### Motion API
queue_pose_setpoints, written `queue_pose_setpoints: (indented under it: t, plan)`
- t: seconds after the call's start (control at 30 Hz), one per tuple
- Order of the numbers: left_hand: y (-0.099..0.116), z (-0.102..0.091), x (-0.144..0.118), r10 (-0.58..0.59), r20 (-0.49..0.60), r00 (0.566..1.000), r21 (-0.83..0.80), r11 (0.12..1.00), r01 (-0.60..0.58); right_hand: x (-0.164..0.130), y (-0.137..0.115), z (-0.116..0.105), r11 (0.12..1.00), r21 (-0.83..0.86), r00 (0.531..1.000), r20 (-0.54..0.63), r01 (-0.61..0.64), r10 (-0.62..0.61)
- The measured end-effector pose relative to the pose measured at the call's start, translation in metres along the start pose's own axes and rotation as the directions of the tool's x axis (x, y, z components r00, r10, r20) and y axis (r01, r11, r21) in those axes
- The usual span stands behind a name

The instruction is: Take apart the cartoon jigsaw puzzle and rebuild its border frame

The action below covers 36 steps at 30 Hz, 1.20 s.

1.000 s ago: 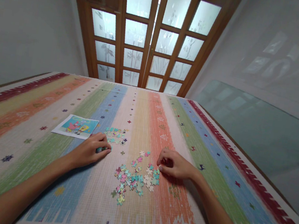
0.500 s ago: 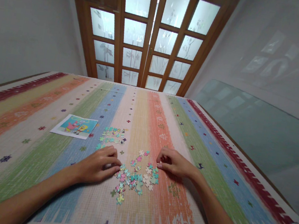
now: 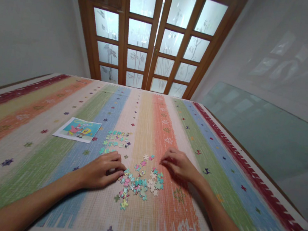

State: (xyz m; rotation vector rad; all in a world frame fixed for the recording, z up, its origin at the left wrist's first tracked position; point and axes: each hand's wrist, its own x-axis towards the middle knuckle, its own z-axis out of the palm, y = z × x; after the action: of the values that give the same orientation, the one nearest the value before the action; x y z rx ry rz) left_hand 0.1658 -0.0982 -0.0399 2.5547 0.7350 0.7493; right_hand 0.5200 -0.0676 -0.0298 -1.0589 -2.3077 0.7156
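A loose pile of jigsaw puzzle pieces (image 3: 140,185) in teal, pink, cream and yellow lies between my two hands. My left hand (image 3: 106,169) rests at the pile's left edge, its fingers curled and the thumb close to the index finger; whatever is at the fingertips is hidden. On the other side, my right hand (image 3: 177,164) is just beyond the pile's upper right, fingers drawn together in a pinch. I cannot make out anything between them. Past my left hand, several rows of puzzle pieces (image 3: 117,138) are laid out on the cloth.
A picture sheet (image 3: 79,130) with cartoon figures lies left of the rows. A striped tablecloth (image 3: 197,137) covers the table. Beyond its far edge stand wooden doors with frosted panes (image 3: 141,33). A pale glass panel (image 3: 256,118) is along the right wall.
My right hand has lifted slightly up and away from the pile's right edge, its fingers drawing closer together. My left hand stays in nearly the same place.
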Motion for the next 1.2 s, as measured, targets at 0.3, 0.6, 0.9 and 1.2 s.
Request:
queue_pose_setpoints:
  t: [0.3,0.6,0.9,1.2]
  plan:
    - [0.003,-0.002,0.001,-0.011,-0.002,1.000,0.004,1.000,0.011,-0.003,-0.010,-0.003,1.000,0.024,0.985,0.171,0.004,-0.008]
    - [0.002,0.000,0.001,-0.003,-0.010,1.000,0.000,1.000,0.003,-0.003,-0.007,-0.003,0.999,0.018,0.986,0.161,-0.043,0.039]
    - [0.003,-0.001,0.000,-0.001,-0.016,1.000,0.006,1.000,0.001,-0.003,-0.014,0.006,0.997,0.073,0.969,0.247,0.011,-0.029]
    - [0.002,-0.001,0.001,-0.001,-0.019,1.000,-0.001,1.000,0.001,-0.003,-0.007,-0.004,0.999,-0.001,0.975,0.218,-0.046,0.045]
